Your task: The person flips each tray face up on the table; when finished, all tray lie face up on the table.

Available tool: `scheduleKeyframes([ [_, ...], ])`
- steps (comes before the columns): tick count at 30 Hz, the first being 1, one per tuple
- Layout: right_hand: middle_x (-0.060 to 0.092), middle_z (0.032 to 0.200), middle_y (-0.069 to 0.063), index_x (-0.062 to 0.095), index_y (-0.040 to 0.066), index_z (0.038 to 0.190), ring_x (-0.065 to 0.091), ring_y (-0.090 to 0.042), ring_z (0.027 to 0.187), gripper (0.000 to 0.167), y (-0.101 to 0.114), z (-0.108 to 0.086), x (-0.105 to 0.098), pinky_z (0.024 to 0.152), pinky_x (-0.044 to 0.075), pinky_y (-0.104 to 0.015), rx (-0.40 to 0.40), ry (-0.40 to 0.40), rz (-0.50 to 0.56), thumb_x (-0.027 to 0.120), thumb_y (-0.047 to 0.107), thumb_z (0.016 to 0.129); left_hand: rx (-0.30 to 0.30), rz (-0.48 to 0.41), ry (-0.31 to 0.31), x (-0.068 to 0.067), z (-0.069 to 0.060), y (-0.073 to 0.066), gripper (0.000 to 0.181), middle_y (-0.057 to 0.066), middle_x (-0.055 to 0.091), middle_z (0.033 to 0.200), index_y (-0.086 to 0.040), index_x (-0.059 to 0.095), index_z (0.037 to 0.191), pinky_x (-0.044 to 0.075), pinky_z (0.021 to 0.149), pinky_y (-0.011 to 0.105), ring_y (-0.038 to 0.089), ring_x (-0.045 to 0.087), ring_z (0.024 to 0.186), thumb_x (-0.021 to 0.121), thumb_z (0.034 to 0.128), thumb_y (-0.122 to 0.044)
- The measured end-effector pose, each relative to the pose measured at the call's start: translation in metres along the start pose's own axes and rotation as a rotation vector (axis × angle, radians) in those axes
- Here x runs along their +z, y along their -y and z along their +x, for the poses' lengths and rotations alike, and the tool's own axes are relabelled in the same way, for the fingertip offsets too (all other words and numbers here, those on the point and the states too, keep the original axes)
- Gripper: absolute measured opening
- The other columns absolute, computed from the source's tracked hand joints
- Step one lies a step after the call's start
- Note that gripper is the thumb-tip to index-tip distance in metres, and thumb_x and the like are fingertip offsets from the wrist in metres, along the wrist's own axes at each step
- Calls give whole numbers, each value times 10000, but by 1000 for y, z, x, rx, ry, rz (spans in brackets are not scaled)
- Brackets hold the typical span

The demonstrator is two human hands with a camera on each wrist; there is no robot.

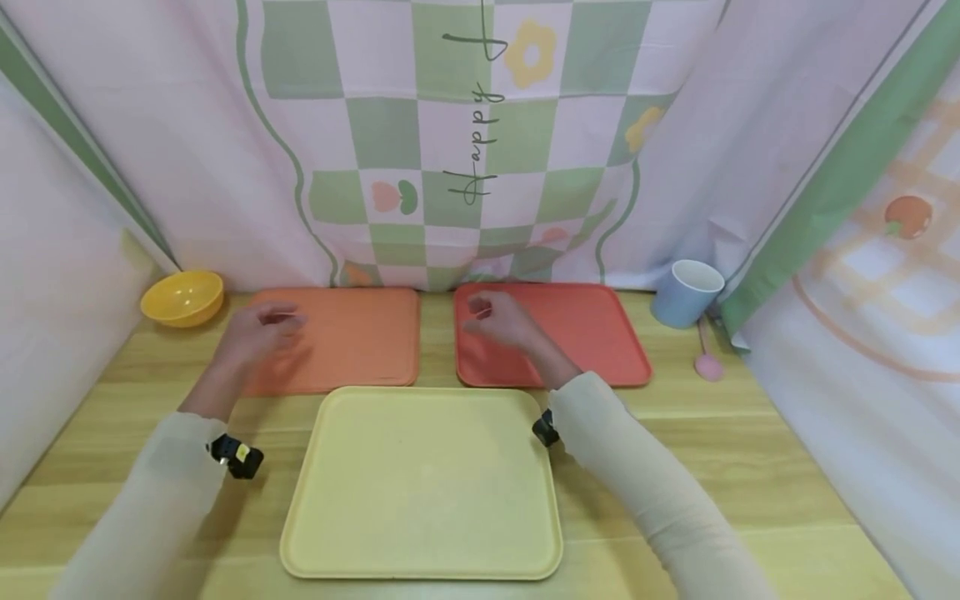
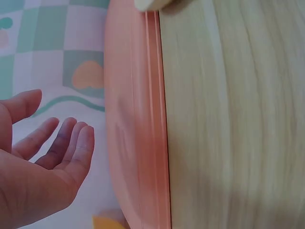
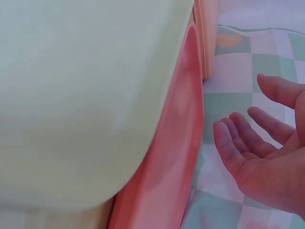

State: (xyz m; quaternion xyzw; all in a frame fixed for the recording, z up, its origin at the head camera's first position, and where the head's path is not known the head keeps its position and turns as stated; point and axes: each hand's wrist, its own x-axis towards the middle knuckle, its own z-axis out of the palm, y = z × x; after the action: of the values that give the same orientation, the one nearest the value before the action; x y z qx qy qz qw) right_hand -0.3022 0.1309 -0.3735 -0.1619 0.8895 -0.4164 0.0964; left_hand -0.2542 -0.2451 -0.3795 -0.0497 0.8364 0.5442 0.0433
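My left hand (image 1: 260,332) hovers above the left part of the orange tray (image 1: 367,337), its fingers loosely bent around nothing. Over the left side of the red tray (image 1: 585,333) is my right hand (image 1: 501,318), also holding nothing. Each wrist view shows relaxed, slightly parted fingers: the left hand (image 2: 47,162) beside the orange tray's edge, the right hand (image 3: 264,148) beside the red tray's edge. Nearer to me, between the forearms, a pale yellow tray (image 1: 423,483) lies flat on the wooden table.
A yellow bowl (image 1: 183,298) stands at the back left. At the back right stands a blue cup (image 1: 686,293), with a pink spoon (image 1: 707,365) lying in front of it. A checked curtain (image 1: 450,142) hangs directly behind the trays.
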Motion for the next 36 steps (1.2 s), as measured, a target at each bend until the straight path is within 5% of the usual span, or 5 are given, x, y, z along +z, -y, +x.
scheduleKeyframes([
  [15, 557, 1406, -210, 516, -18, 1438, 530, -323, 1278, 514, 17, 21, 16, 1002, 495, -447, 48, 43, 135, 677, 159, 982, -69, 47, -47, -30, 5, 18, 650, 228, 475, 1449, 4, 417, 1522, 542, 879, 306, 323, 563, 1146, 588, 1027, -382],
  [20, 563, 1381, -235, 506, -48, 1437, 549, -342, 1253, 510, 17, 27, 22, 984, 509, -441, 73, 49, 182, 663, 133, 986, -77, 51, -64, -39, 6, 26, 652, 228, 453, 1463, 19, 421, 1514, 554, 809, 264, 198, 608, 993, 588, 1026, -380],
  [27, 544, 1355, -282, 477, -104, 1427, 590, -392, 1188, 506, 19, 34, 32, 1004, 506, -472, 107, 57, 354, 647, 44, 974, -102, 67, -103, -49, 11, 36, 656, 242, 405, 1521, 43, 420, 1504, 527, 838, 233, 274, 557, 1147, 572, 1032, -385],
  [36, 532, 1357, -256, 472, -93, 1433, 589, -394, 1206, 505, 20, 43, 39, 1009, 508, -453, 181, 73, 452, 649, 47, 981, -122, 59, -141, -55, 16, 41, 624, 202, 454, 1445, 71, 466, 1459, 538, 745, 169, 16, 564, 879, 613, 1015, -341],
])
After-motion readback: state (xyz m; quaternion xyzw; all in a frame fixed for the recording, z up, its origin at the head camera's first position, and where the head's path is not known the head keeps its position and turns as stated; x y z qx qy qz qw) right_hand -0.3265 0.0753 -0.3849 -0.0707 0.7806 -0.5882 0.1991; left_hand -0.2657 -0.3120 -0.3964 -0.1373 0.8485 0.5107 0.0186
